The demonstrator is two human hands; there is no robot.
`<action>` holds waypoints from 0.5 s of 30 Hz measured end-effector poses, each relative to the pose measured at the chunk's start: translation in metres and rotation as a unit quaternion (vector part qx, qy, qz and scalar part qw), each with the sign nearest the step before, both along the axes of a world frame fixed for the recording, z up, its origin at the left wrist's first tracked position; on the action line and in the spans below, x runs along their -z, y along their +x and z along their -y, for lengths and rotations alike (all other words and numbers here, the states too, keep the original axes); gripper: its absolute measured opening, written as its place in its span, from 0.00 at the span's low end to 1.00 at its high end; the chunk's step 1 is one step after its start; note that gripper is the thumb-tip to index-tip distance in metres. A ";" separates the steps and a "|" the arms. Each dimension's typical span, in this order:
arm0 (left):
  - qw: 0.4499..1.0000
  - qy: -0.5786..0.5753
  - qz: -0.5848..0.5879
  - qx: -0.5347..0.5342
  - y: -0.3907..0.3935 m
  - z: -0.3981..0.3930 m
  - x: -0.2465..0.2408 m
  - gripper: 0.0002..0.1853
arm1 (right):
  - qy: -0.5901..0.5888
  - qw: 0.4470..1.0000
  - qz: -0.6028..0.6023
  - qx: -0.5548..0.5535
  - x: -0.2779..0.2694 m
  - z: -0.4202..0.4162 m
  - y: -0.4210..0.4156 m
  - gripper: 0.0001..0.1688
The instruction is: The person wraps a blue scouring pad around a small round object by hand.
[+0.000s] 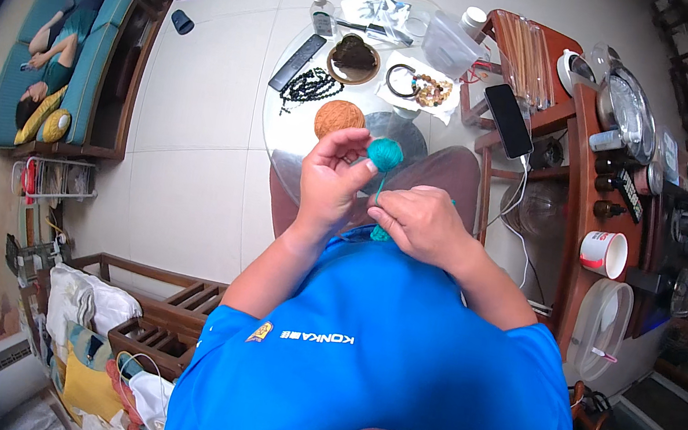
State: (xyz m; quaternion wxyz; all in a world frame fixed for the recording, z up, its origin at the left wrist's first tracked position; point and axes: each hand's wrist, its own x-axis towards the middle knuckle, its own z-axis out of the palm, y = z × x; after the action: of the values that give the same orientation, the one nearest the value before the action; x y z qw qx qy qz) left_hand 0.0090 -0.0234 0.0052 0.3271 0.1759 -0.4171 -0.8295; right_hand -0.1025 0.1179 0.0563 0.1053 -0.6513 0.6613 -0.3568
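My left hand (338,171) holds a small ball of teal yarn (385,154) by its left side, between thumb and fingers. A strand of the same yarn runs down from the ball to my right hand (421,218), which is closed around it. Below the right hand, more teal yarn (380,234) shows against my lap; its full shape is hidden. A larger ball of orange-brown yarn (339,120) rests on the round glass table (288,140), just beyond my left hand.
On the table are a remote control (297,62), black beads (311,88), a brown dish (354,59), bracelets (428,87) and a clear plastic box (451,45). A charging phone (508,121) lies at right, above a mug (603,253). A person (65,50) lies on the sofa (9,98).
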 end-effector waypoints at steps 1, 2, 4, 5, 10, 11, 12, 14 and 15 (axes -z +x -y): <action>0.998 -0.060 0.018 -0.005 -0.001 -0.003 -0.002 0.22 | -0.015 1.000 -0.008 -0.003 -0.008 0.000 -0.001 0.09; 0.992 -0.120 0.035 -0.011 0.000 -0.007 -0.006 0.21 | -0.025 0.999 -0.028 0.007 -0.017 -0.001 -0.006 0.08; 0.978 -0.206 0.040 -0.004 0.003 -0.011 -0.007 0.19 | -0.060 0.997 -0.038 0.031 -0.029 0.002 -0.021 0.07; 0.960 -0.269 0.069 0.019 0.006 -0.009 -0.008 0.20 | -0.077 0.995 -0.043 0.043 -0.032 0.003 -0.030 0.07; 0.990 -0.091 -0.015 0.109 0.004 -0.006 -0.012 0.23 | 0.009 0.977 0.204 0.067 -0.021 0.010 -0.053 0.09; 0.992 -0.059 -0.028 0.108 0.004 -0.005 -0.009 0.23 | 0.028 0.965 0.248 0.079 -0.011 0.009 -0.051 0.10; 0.994 -0.027 -0.039 0.103 0.004 -0.003 -0.002 0.23 | 0.049 0.951 0.293 0.087 0.002 0.010 -0.049 0.11; 0.995 0.050 -0.017 0.083 0.005 -0.002 0.000 0.22 | 0.016 0.975 0.209 0.077 0.025 0.009 -0.035 0.09; 0.996 0.058 -0.017 0.062 0.003 -0.004 -0.005 0.22 | -0.011 0.986 0.151 0.072 0.028 0.008 -0.026 0.09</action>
State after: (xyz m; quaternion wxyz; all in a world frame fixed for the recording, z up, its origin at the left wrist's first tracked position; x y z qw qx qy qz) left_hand 0.0121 -0.0198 0.0100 0.2713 0.1543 -0.3728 -0.8739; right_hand -0.1288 0.1101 0.0286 0.1711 -0.5417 0.6792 -0.4648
